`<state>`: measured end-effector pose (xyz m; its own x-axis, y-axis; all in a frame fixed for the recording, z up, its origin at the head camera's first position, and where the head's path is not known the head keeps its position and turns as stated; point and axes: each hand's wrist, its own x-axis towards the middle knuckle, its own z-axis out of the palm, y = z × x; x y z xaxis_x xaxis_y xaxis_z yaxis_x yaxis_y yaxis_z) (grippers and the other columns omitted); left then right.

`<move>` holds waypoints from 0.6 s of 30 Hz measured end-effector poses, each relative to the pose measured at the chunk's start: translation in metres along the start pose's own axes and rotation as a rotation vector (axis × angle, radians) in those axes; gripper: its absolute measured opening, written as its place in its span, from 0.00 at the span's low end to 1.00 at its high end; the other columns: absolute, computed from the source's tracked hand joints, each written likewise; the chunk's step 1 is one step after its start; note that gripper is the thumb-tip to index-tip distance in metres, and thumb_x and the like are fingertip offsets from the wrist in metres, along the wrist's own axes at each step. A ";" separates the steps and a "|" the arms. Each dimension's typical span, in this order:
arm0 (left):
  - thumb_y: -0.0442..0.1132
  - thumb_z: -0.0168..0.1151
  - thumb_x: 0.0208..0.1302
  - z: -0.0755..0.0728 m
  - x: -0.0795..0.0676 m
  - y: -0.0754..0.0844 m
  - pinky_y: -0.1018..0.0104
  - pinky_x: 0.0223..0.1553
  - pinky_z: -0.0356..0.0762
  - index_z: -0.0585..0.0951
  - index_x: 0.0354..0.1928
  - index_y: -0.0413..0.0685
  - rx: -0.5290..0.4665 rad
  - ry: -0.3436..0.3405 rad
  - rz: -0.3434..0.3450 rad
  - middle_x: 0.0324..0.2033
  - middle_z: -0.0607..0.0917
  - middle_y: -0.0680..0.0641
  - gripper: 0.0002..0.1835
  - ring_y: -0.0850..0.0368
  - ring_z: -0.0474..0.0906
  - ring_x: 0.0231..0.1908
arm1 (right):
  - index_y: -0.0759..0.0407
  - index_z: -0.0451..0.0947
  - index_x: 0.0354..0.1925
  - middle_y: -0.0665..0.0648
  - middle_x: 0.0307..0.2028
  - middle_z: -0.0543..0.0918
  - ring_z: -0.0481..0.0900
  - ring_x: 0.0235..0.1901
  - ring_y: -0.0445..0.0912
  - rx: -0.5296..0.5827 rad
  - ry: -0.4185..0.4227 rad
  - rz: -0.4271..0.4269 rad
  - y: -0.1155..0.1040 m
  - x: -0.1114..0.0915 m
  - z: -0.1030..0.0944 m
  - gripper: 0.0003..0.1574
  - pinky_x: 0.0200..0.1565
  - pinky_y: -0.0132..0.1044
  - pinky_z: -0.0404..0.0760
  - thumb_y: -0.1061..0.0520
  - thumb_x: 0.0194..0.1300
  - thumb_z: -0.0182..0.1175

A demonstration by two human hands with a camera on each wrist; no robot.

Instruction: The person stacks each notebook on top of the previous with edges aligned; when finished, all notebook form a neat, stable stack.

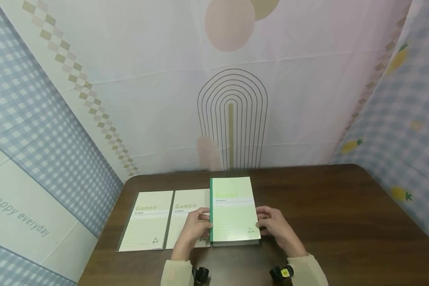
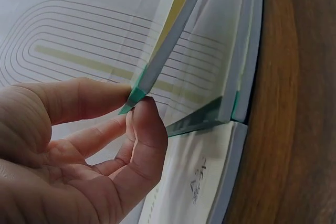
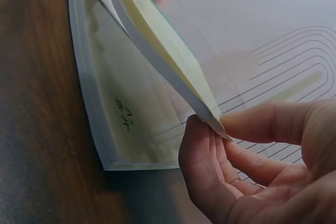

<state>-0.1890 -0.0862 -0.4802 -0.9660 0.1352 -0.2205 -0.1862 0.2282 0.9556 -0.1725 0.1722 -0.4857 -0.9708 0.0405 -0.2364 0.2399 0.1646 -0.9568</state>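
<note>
A pale green notebook [image 1: 234, 220] with a dark green spine is held raised in front, its cover up. My left hand [image 1: 193, 229] pinches the spine edge between thumb and fingers; in the left wrist view the notebook's corner [image 2: 137, 94] sits between the fingertips. On the opposite edge, my right hand [image 1: 277, 228] grips the page side with thumb and fingers. The right wrist view has the held notebook [image 3: 168, 69] bowed slightly, tilted over another notebook [image 3: 123, 103] that lies on the table beneath. From the head view that lower one is mostly hidden.
Two more cream notebooks, the far left one [image 1: 146, 226] and the middle one [image 1: 182, 218], lie side by side to the left. The dark wooden table [image 1: 329, 214] extends right. A patterned cloth [image 1: 157, 115] hangs behind the table's back edge.
</note>
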 end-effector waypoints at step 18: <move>0.20 0.59 0.50 0.006 0.003 -0.011 0.61 0.31 0.83 0.76 0.60 0.26 0.128 0.048 0.020 0.36 0.78 0.42 0.30 0.53 0.77 0.33 | 0.73 0.77 0.56 0.60 0.34 0.79 0.77 0.33 0.50 -0.073 0.019 0.016 0.012 0.000 0.007 0.26 0.34 0.44 0.81 0.74 0.56 0.59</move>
<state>-0.1889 -0.0826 -0.4921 -0.9773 0.0956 -0.1889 -0.1451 0.3473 0.9265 -0.1697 0.1671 -0.4983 -0.9669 0.0626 -0.2473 0.2551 0.2350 -0.9379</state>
